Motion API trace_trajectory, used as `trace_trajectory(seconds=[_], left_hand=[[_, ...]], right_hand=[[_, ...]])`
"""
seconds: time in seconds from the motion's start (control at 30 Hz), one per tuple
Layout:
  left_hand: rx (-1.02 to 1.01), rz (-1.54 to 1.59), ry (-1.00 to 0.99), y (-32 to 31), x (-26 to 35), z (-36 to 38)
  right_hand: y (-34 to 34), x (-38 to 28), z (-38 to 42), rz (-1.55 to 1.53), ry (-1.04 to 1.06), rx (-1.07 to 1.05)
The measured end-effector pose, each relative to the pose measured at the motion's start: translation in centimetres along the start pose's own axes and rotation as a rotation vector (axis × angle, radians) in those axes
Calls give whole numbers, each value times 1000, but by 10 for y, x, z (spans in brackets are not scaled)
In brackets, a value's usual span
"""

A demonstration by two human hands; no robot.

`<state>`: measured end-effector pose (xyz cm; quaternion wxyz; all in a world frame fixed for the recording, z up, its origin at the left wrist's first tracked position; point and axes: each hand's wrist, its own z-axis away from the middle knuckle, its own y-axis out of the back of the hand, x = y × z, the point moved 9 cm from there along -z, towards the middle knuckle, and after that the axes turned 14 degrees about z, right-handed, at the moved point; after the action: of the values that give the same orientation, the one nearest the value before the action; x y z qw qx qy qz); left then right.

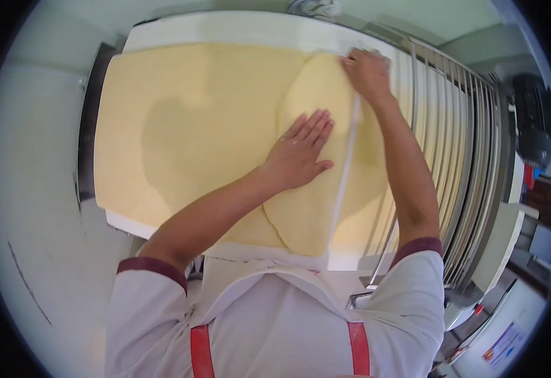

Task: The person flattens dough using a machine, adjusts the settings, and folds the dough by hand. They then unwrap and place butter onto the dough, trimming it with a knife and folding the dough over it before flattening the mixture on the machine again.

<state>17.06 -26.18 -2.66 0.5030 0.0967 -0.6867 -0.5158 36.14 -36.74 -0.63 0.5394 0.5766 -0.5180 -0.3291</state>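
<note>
A wide pale-yellow sheet of dough (181,126) lies flat on a white surface. On its right part rests a smaller, rounded flap of dough (316,214), with a straight right edge beside a narrow white gap. My left hand (297,151) lies flat on this flap, fingers spread a little and palm down. Near the flap's upper right corner, my right hand (367,69) has its fingers curled down at the dough's edge; what they hold is too small to make out. More dough (367,170) continues right of the gap, beneath metal bars.
A metal rack of parallel bars (471,157) spans the right side of the white surface (225,28). A dark motor-like part (533,120) stands beyond it. A crumpled pale cloth or bag (316,7) sits at the far edge. A pale wall borders the left.
</note>
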Motion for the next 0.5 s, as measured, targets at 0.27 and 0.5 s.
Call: trace_trajectory(seconds=[0.27, 0.5], left_hand=[[47, 35, -61, 0, -1, -2], [388, 337, 143, 38, -55, 106]], right_hand=[[-9, 4, 23, -429, -110, 13], [28, -38, 220, -900, -347, 11]])
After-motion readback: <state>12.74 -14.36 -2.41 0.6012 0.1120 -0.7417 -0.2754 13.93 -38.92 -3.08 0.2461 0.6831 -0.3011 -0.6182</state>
